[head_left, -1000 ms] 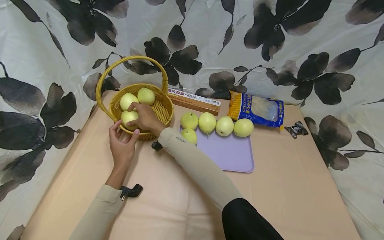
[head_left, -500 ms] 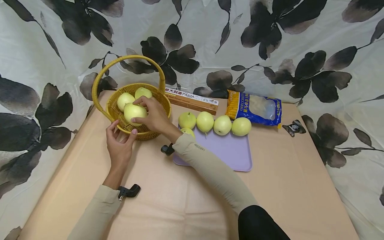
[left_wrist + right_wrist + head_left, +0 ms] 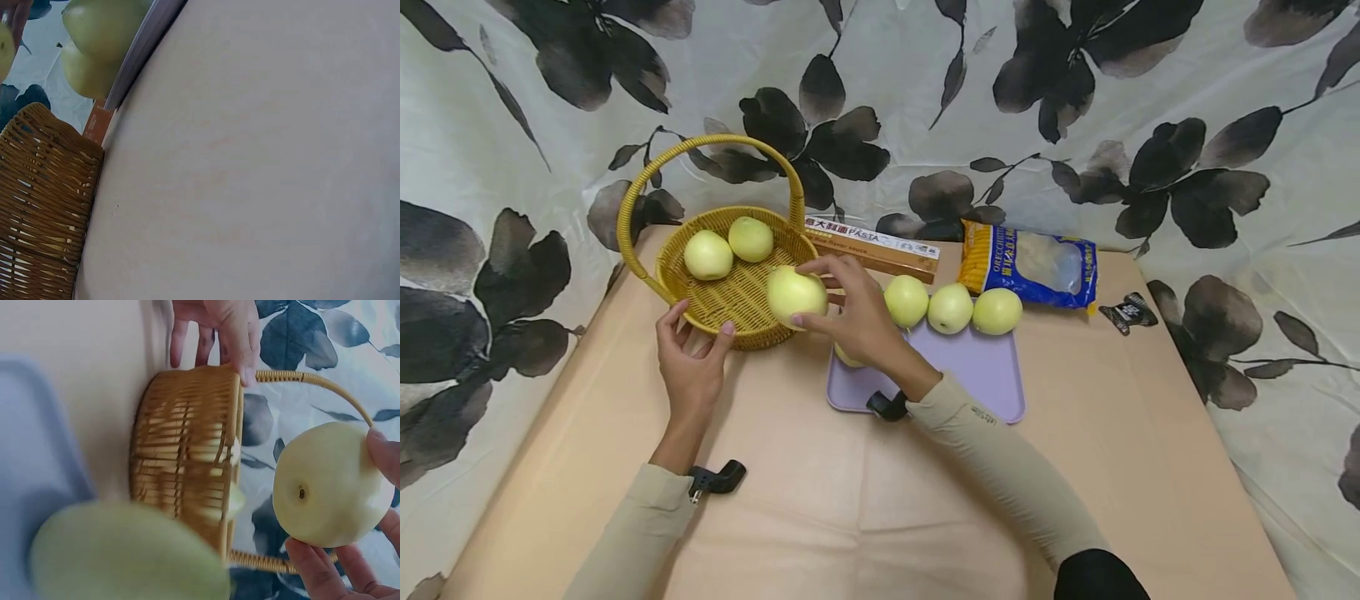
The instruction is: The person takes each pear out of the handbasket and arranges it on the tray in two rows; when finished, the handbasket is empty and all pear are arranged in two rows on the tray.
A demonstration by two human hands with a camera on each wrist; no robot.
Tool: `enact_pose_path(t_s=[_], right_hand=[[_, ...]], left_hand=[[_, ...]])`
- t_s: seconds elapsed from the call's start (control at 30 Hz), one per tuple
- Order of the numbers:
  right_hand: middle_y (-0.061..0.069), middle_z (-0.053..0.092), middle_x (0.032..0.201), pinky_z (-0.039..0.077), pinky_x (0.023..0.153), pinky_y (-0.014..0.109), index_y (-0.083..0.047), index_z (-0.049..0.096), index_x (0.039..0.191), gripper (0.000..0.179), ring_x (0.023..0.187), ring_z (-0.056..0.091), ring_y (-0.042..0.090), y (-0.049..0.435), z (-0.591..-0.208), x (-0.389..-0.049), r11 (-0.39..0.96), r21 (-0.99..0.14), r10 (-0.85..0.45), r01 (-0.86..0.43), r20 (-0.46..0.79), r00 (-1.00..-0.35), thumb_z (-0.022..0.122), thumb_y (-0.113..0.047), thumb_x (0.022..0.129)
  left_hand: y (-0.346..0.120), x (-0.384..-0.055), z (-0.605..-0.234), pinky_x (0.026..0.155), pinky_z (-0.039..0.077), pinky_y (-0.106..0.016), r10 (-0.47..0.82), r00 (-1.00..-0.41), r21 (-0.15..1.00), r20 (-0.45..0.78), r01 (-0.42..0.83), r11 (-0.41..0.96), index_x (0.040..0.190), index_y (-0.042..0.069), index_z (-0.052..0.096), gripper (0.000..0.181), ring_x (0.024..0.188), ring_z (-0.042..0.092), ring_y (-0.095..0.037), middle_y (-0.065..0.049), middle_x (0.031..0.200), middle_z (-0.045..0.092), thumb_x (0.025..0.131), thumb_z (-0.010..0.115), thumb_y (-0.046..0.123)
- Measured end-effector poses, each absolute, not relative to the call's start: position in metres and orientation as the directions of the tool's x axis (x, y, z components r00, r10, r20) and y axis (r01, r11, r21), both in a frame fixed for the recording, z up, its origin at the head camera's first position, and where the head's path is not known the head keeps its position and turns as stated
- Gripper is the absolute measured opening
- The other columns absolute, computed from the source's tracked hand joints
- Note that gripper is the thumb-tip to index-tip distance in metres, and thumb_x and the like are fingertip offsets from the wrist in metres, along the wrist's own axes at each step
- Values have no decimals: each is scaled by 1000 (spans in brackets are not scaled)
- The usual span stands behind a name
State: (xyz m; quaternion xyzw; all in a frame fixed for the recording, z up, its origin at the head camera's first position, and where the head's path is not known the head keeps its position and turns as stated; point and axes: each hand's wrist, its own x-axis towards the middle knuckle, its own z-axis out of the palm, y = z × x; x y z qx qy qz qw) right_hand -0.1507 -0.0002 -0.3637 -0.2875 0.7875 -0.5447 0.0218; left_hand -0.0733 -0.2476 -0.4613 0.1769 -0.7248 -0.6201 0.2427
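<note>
Two smooth, round, pale-green fruits (image 3: 708, 255) lie in a round, yellow woven basket (image 3: 736, 305) with a tall arched handle (image 3: 715, 140). More fruits (image 3: 950, 309) sit on a flat lilac tray (image 3: 977, 358) with rounded corners. The right hand (image 3: 865, 321), forearm slanting from the lower right, pinches another fruit (image 3: 795, 297) above the basket's near right side, thumb and fingers curved around it. The left hand (image 3: 692, 367) spreads its fingers, thumb touching the basket.

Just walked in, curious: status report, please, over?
Left grip touching round yellow wicker basket. Right grip holding round pale-green fruit above basket's rim. Nothing visibly blocking fruit.
</note>
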Motion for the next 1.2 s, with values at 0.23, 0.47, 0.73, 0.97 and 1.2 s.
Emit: enact_pose_path(t_s=[0.23,0.47,0.73,0.97,1.2], right_hand=[[8,58,134,62,101,42,-19,67,135,59,124,67,28,50,-374,-140,251,-885,-412,-393,269,-871,94,-15,83],[9,57,132,62,102,45,-20,66,135,60,125,67,31,91,-385,-135,361,-854,-354,-376,248,-902,94,-17,83],[14,57,128,61,103,43,-15,67,134,57,122,68,34,116,-407,-132,465,-832,-316,-302,163,-935,93,-13,83],[13,59,128,61,103,43,-15,67,133,58,122,66,32,122,-420,-130,555,-783,-289,-282,136,-948,94,-19,83],[13,61,127,60,103,45,-16,68,134,59,120,66,32,119,-429,-130,610,-744,-286,-272,113,-952,94,-22,82]], left_hand=[[-249,-72,-461,119,46,-58,-555,-821,985,132,47,165,159,24,39,76,155,39,-32,0,167,35,95,81,24],[-250,-72,-461,119,46,-58,-562,-818,988,121,44,149,160,23,39,78,155,37,-33,-2,168,34,95,82,22],[-250,-73,-462,119,45,-58,-558,-821,988,124,53,142,160,24,39,77,155,37,-33,-2,168,33,95,81,20],[-251,-74,-461,120,45,-59,-555,-822,988,129,58,144,160,22,39,77,156,36,-33,-1,169,33,95,81,21],[-251,-74,-462,120,45,-59,-549,-827,989,123,53,141,159,25,39,77,157,35,-33,0,169,32,95,81,21]])
